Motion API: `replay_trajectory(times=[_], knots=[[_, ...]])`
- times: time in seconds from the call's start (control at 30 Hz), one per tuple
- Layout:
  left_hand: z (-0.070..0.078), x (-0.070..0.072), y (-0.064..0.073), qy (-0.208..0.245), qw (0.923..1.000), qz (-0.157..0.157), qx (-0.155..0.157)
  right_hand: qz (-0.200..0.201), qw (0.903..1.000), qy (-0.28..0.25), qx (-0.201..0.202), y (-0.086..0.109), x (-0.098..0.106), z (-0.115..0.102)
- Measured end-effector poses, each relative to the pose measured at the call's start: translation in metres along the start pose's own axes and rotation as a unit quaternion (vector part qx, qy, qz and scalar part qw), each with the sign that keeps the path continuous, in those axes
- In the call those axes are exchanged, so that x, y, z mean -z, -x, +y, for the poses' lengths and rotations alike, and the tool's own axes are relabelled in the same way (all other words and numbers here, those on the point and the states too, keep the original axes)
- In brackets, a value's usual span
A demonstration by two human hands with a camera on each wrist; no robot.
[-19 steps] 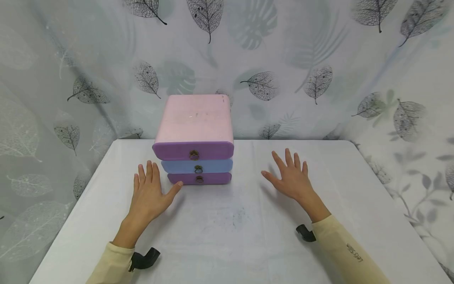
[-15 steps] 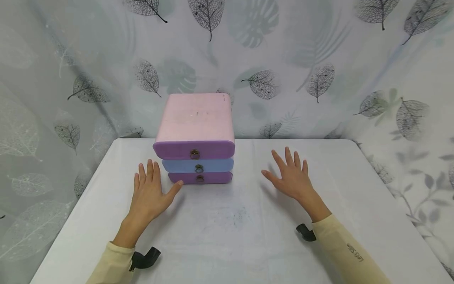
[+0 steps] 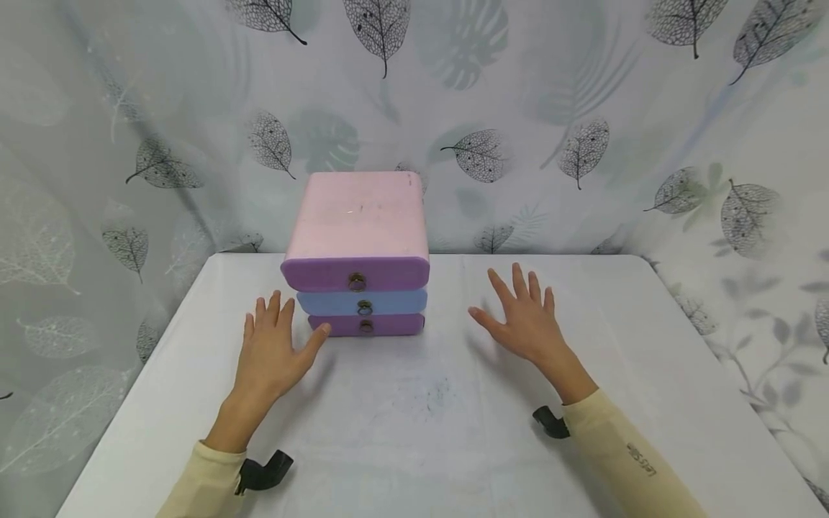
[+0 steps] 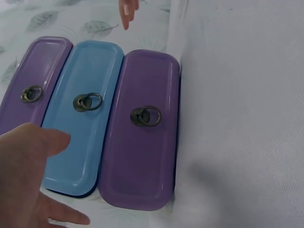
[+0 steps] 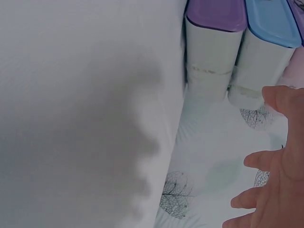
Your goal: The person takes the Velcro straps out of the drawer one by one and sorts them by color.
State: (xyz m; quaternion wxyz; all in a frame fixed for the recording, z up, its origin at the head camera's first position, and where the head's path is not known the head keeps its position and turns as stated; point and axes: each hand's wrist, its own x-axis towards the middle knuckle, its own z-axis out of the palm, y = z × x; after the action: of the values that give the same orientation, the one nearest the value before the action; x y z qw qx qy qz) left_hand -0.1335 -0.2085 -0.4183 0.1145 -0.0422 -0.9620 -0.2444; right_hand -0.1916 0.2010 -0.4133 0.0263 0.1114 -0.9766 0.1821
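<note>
Pink-topped drawer box (image 3: 355,244) stands at the back of the white tabletop (image 3: 414,432). The left hand (image 3: 268,352) lies flat just beside its bottom drawer (image 3: 366,325), grip wide and empty. The right hand (image 3: 527,320) hovers well apart, fingers spread, holding nothing.

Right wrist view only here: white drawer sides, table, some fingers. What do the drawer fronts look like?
Observer: Three drawers stacked under a pink top: top drawer purple, middle drawer blue, bottom drawer purple.
Operator: Handles?
Observer: Each front has a small brass ring pull, centred.
Operator: Where is the left hand?
Observer: The left hand lies flat with fingers straight on the white table, its thumb tip at the bottom drawer's left end; actual contact is unclear.
Operator: And the right?
Observer: The right hand is open, fingers spread, right of the drawers and clear of them.
</note>
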Motion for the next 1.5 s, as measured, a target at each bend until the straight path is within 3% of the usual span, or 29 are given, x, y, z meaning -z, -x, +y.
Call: replay_trajectory(times=[0.13,0.23,0.47,0.63,0.73,0.83,0.97,1.07,1.2,1.4,1.5], knots=[[0.002,0.000,0.001,0.011,0.9971,0.073,-0.021,-0.001,1.0000,-0.007,0.004,0.000,0.000,-0.006],[0.005,0.001,0.001,0.023,0.9931,0.110,-0.035,0.000,0.9999,-0.010,0.008,0.000,0.000,-0.010],[0.009,0.003,0.001,0.043,0.9866,0.142,-0.069,0.004,0.9996,-0.008,0.026,-0.002,0.001,-0.019],[0.014,0.005,0.001,0.056,0.9833,0.147,-0.091,0.001,0.9995,-0.003,0.031,-0.002,0.002,-0.023],[0.018,0.006,0.000,0.088,0.9800,0.142,-0.108,0.002,0.9989,-0.011,0.046,-0.001,0.003,-0.026],[0.026,0.010,-0.002,0.141,0.9763,0.117,-0.115,0.008,0.9975,-0.018,0.068,0.001,0.005,-0.031],[0.044,0.014,-0.004,0.220,0.9686,0.059,-0.099,0.023,0.9950,-0.022,0.094,0.002,0.008,-0.038],[0.057,0.016,-0.009,0.282,0.9563,0.011,-0.077,0.036,0.9933,-0.028,0.106,0.003,0.011,-0.043],[0.069,0.015,-0.016,0.362,0.9304,-0.039,-0.046,0.046,0.9911,-0.041,0.118,0.004,0.015,-0.049],[0.074,0.013,-0.022,0.439,0.8963,-0.061,0.001,0.040,0.9899,-0.058,0.123,0.006,0.018,-0.057],[0.075,0.013,-0.024,0.468,0.8803,-0.074,0.009,0.043,0.9879,-0.068,0.133,0.006,0.019,-0.061]])
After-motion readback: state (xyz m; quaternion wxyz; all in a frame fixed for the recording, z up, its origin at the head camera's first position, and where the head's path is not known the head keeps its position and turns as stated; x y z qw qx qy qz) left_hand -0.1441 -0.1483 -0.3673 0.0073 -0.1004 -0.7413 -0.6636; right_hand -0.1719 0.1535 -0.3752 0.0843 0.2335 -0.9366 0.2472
